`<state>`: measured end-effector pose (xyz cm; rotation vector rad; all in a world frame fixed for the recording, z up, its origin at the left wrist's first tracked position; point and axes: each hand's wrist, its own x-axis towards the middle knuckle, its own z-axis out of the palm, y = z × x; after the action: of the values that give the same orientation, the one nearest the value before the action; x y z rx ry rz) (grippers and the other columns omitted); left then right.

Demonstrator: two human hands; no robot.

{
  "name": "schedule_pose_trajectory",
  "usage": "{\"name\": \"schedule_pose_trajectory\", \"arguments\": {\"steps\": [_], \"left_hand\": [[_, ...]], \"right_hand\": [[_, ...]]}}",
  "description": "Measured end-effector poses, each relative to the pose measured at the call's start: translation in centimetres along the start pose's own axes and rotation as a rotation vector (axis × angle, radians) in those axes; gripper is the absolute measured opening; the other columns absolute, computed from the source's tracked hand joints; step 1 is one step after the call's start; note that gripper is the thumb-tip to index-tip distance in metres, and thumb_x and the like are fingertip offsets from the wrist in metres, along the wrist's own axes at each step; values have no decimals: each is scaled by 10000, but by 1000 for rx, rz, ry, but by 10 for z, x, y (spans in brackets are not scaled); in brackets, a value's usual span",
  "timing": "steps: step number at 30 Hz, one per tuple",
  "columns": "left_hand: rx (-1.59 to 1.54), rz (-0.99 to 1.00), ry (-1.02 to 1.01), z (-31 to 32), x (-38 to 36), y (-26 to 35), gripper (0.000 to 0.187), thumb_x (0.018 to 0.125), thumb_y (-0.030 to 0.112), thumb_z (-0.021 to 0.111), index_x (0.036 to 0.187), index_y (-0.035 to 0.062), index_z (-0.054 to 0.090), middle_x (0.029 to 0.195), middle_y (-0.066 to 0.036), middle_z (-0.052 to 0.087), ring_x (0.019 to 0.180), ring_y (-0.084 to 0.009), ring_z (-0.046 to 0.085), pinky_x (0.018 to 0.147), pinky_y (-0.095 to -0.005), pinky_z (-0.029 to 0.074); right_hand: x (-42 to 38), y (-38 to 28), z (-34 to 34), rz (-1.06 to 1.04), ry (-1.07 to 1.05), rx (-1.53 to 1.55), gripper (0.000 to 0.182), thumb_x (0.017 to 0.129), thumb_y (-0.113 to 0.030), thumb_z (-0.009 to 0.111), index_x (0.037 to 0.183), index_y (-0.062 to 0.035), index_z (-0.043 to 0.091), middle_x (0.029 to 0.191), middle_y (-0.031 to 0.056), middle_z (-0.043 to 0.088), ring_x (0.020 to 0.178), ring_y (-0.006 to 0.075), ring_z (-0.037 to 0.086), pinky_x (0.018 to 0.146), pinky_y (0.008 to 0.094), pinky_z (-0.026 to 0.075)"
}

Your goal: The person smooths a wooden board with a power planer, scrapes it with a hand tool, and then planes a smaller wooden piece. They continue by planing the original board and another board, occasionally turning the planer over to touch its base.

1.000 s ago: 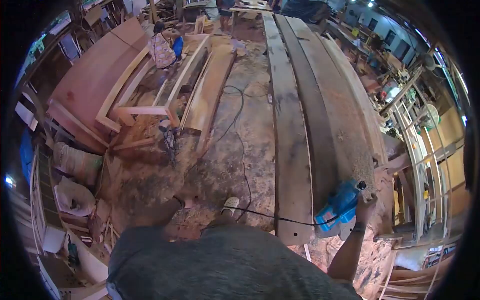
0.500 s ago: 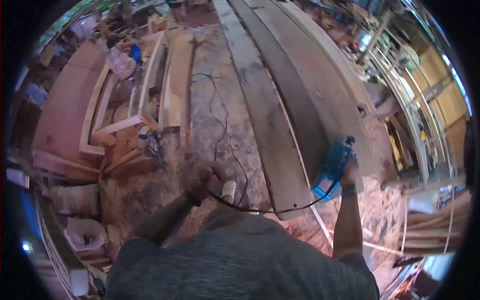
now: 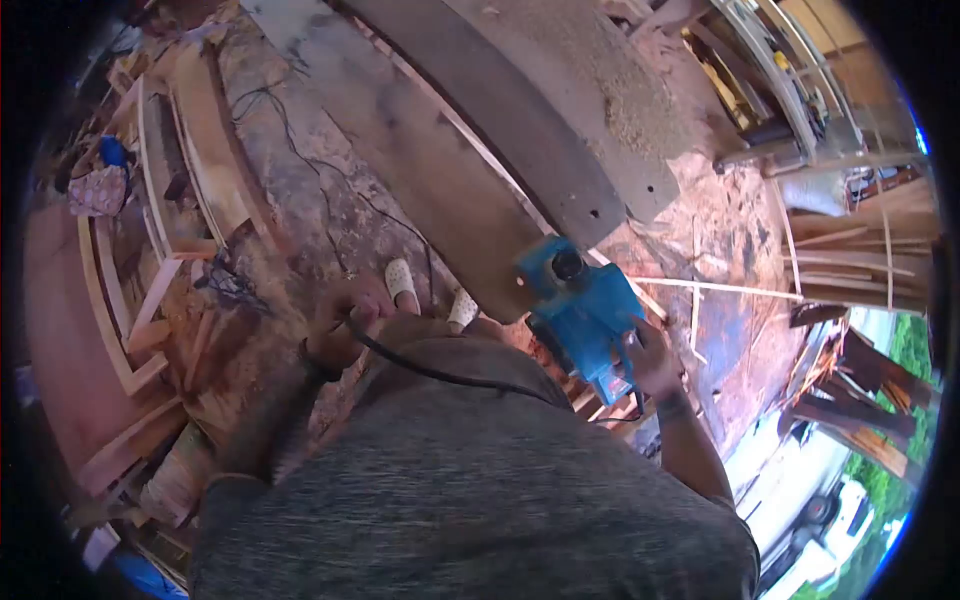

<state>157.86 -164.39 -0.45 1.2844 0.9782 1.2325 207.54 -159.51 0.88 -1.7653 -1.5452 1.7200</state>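
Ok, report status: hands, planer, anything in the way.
Right hand gripping blue planer, off the end of the planks. Left hand holding the black cord. Cord trails across the torso, sawdust on the floor.

The right hand (image 3: 652, 362) is closed in a grip, the left hand (image 3: 345, 322) curled, both arms lowered.

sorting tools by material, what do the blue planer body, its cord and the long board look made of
Blue planer: seems moulded plastic, even glossy blue shell with a black knob. Cord: black, flexible, likely rubber-sheathed, held in the left hand. Long board: rough grey unfinished wood, dusty.
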Motion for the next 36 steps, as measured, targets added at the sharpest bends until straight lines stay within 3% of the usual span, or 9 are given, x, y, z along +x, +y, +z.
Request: {"name": "schedule_pose_trajectory", "arguments": {"steps": [2, 5, 18, 27, 28, 30, 32, 34, 36], "left_hand": [[-20, 6, -6, 11, 6, -4, 360, 1071, 281, 611, 827, 18, 634, 879, -86, 654, 866, -200, 619, 799, -359, 485], [-87, 39, -56, 20, 14, -6, 317, 1067, 250, 609, 847, 23, 638, 879, -79, 656, 867, -197, 621, 807, -358, 493], [70, -82, -10, 2, 16, -5, 405, 1079, 339, 580, 859, 7, 652, 885, -81, 663, 852, -184, 625, 769, -342, 478], [55, -150, 117, -9, -12, -5, 538, 1081, 491, 554, 878, 6, 663, 880, -72, 651, 842, -167, 606, 769, -330, 464], [64, -143, 127, -10, -14, -7, 560, 1080, 514, 545, 880, 5, 665, 881, -72, 650, 842, -167, 604, 770, -331, 463], [58, -134, 154, -10, -15, -7, 601, 1074, 556, 532, 880, 3, 666, 877, -71, 647, 840, -168, 599, 775, -333, 462], [25, -130, 192, -6, -16, -5, 637, 1065, 593, 523, 877, 1, 667, 867, -70, 642, 836, -170, 596, 782, -334, 461], [32, -123, 194, -2, -13, -2, 631, 1068, 586, 519, 876, 4, 669, 867, -67, 642, 834, -169, 590, 786, -332, 457], [62, -122, 157, 1, -7, 1, 624, 1072, 580, 517, 876, 7, 668, 868, -63, 640, 833, -167, 585, 787, -329, 454]], "right_hand": [[-17, 27, 4, 40, 41, 17, 588, 1101, -274, 556, 1488, 138, 395, 902, 99, 680, 711, 145, 642, 638, 300, 553], [-26, 40, 6, -200, 34, -127, 585, 1089, -250, 558, 1489, 143, 390, 892, 105, 684, 711, 147, 649, 630, 315, 552], [38, -23, 25, -154, 7, -108, 416, 1053, -211, 589, 1321, 103, 534, 768, 107, 667, 648, 161, 627, 601, 350, 518], [114, -90, 54, -266, -60, -174, 342, 1076, -329, 589, 964, -7, 611, 706, 121, 639, 629, 228, 633, 614, 386, 496], [130, -89, 54, -298, -96, -215, 403, 1075, -401, 591, 958, -16, 608, 714, 127, 642, 648, 238, 639, 630, 397, 496], [154, -90, 62, -657, 13, -461, 383, 1091, -396, 550, 993, -30, 607, 713, 83, 618, 599, 182, 603, 561, 345, 475], [167, -106, 70, -702, 20, -502, 398, 1100, -417, 522, 997, -42, 607, 713, 61, 610, 575, 158, 592, 531, 324, 472], [173, -137, 79, -434, -74, -332, 446, 1101, -465, 504, 972, -50, 607, 716, 60, 616, 578, 164, 605, 540, 334, 485], [189, -147, 89, -416, -80, -311, 476, 1099, -498, 493, 973, -53, 604, 715, 62, 618, 587, 171, 613, 558, 352, 493]]}}
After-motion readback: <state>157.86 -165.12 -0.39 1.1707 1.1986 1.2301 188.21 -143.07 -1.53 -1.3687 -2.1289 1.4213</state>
